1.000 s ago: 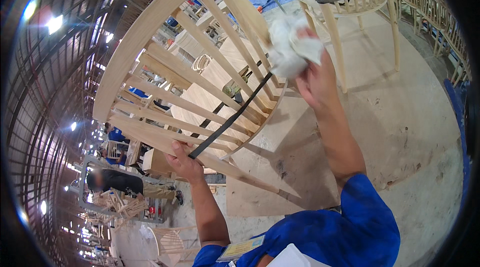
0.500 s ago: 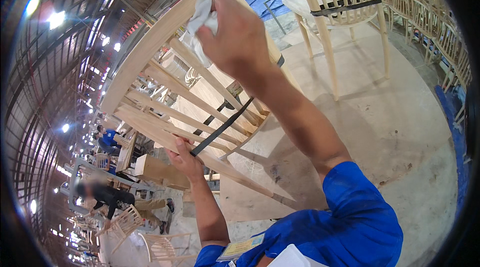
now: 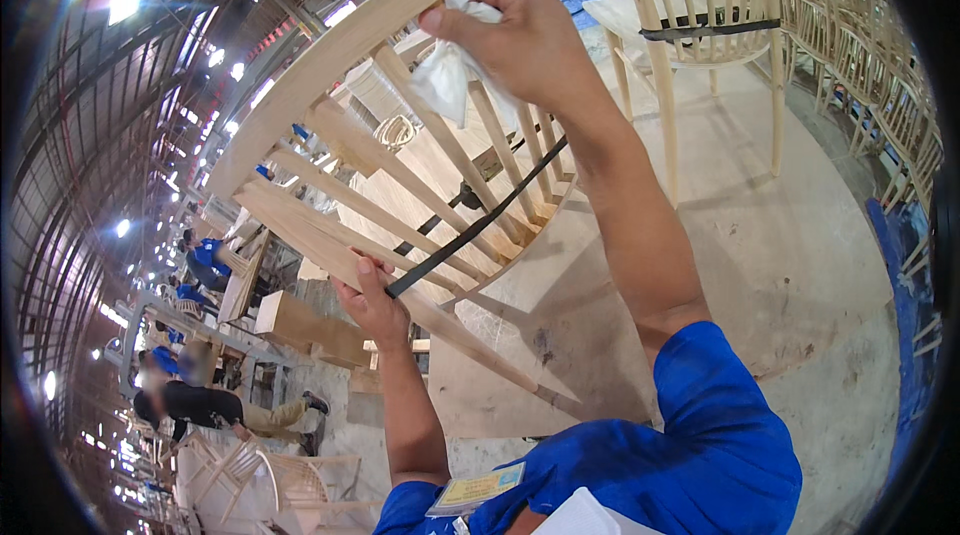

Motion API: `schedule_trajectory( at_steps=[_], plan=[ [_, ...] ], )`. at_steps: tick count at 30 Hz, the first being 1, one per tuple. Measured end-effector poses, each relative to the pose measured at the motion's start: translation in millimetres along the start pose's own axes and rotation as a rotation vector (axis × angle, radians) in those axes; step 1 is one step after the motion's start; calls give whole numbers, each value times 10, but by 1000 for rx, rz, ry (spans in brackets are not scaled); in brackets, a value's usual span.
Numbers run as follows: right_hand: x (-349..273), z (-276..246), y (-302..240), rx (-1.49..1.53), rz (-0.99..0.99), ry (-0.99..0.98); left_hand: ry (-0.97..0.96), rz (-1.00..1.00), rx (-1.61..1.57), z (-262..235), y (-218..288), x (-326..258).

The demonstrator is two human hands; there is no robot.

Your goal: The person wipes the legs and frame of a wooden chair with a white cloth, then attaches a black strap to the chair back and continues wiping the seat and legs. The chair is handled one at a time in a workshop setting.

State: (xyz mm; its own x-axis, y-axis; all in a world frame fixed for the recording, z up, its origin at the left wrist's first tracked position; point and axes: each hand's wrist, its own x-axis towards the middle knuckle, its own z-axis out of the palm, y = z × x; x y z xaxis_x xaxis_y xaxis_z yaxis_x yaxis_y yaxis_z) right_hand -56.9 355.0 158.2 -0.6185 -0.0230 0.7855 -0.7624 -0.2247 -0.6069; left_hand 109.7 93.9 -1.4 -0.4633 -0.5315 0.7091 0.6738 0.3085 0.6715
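Note:
A pale wooden spindle-back chair point(image 3: 350, 58) is tilted in front of me, with a black strap point(image 3: 470, 232) drawn across its spindles. My left hand point(image 3: 375, 305) grips the chair's near side post, fingers wrapped round it close to the strap's end. Up at the far end of the top rail, my right hand point(image 3: 530, 45) is closed on a white cloth point(image 3: 442, 83). The cloth lies against the spindles just under the rail, and part of it hangs down. My right thumb touches the rail's lower edge.
Another strapped wooden chair point(image 3: 690, 25) stands at the far right on a brown board point(image 3: 740, 245). Many chairs point(image 3: 850, 65) are stacked behind it. At left, a person in a dark shirt point(image 3: 215, 405) is near more chairs point(image 3: 300, 480) and a wooden box point(image 3: 310, 327).
My right hand has moved with the cloth from the top rail's outer face to beneath the rail by the spindles. The left hand keeps its grip on the post.

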Motion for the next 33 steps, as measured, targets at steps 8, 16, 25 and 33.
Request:
schedule_trajectory(
  at_steps=[8, 16, 25, 33],
  plan=[
    [-196, 276, 147, -162, -438, 395, 15, -20, 2, -6, -58, 8],
    [-100, 274, 285, -285, -684, 504, -9, -19, -39, -28, -53, -9],
    [-158, 127, -18, -91, 100, 213, -11, -19, -26, -46, -55, -5],
    [-242, 276, 198, -261, -550, 401, -21, -39, -79, -52, -41, -3]
  ],
)
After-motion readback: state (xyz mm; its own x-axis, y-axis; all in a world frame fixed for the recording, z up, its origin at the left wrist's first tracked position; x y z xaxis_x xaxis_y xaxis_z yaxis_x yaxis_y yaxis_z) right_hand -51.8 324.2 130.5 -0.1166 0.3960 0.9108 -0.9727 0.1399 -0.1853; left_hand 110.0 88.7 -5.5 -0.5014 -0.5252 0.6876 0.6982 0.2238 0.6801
